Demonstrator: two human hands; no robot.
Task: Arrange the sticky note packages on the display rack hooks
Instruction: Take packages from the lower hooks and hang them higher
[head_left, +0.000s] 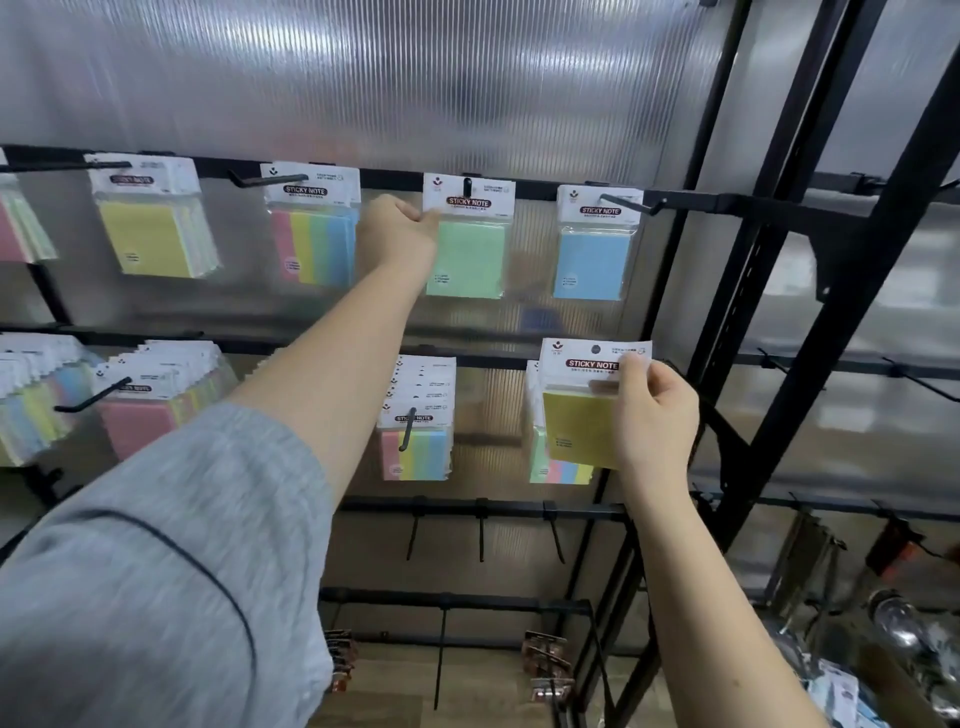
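Up high, left hand (397, 228) pinching green pack (467, 236), right hand (652, 410) holding yellow pack (584, 410)

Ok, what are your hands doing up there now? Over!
Left hand pinches green package on top-row hook. Right hand holds yellow package, not hung yet. Nothing in the way.

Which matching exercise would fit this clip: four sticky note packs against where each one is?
Packs:
1. green pack
2. blue pack
3. yellow pack
4. pink pack

Places:
A. lower row, left, on a hook
B. top row, pinched by the left hand
C. held by the right hand
D. top row, rightmost filled hook

Pairs: 1-B, 2-D, 3-C, 4-A
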